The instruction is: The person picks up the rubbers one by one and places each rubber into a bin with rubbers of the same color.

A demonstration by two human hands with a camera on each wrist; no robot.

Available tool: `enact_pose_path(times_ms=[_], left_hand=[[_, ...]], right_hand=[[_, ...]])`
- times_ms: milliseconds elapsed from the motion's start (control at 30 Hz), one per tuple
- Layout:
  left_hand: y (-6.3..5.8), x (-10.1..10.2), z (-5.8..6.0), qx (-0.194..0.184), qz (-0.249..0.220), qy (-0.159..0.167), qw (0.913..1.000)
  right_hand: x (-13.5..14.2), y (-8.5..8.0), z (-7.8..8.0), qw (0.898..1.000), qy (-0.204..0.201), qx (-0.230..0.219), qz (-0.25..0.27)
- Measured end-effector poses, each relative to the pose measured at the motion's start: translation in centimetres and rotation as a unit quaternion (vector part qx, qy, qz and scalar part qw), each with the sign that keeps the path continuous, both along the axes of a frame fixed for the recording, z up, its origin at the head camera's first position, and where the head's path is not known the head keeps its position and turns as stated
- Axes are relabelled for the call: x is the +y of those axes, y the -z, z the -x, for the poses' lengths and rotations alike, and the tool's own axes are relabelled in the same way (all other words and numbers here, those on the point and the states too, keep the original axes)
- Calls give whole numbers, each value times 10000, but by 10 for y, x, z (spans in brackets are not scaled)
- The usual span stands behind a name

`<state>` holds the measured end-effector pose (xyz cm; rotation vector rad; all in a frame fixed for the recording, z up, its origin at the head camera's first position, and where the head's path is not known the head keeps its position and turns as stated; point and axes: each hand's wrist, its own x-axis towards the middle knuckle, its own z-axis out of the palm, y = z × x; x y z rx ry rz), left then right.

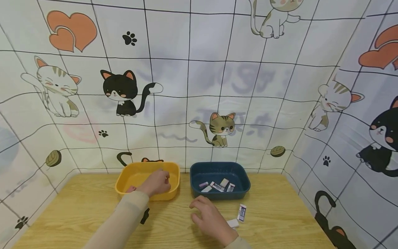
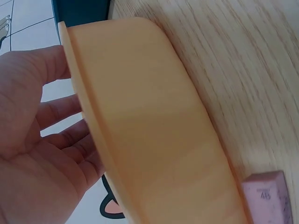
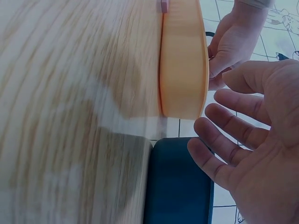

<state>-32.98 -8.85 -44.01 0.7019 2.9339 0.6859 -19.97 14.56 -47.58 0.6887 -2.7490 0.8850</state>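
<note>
My left hand (image 1: 158, 182) reaches over the yellow bin (image 1: 174, 180), its thumb and fingers dipping past the rim. In the left wrist view the fingertips are hidden behind the bin's wall, so I cannot tell whether they hold anything. A pink item (image 1: 131, 189) lies inside the bin beside the left wrist. Against the bin's outer front wall, a pink eraser (image 2: 266, 198) marked 4B stands on the table. My right hand (image 1: 209, 218) hovers before the blue bin (image 1: 217, 196), fingers loosely bent with nothing in them. A white eraser (image 1: 233, 223) is partly covered by this hand.
Several erasers (image 1: 217, 187), white, purple and sleeved, lie in the blue bin. A sleeved eraser (image 1: 242, 212) rests on the wooden table (image 1: 273, 218) to its front right. A black item (image 1: 144, 216) shows beside the left sleeve. Cat-patterned cloth (image 1: 174, 114) rises behind both bins.
</note>
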Motion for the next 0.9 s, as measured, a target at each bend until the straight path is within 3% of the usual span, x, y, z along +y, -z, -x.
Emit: enact_pose_path(times_ms=[333,600,900], left_hand=[[9,2,1,-171,-169,-293,9993],[8,-9,-15,-210,-457,-535,9973],[7,-18,-36,521,-663,-437,9955]], right_hand=[[-1,5,3,9999,9,-43,112],[0,5,2,9996,106,75,264],[3,5,-1,9988,269,225,340]])
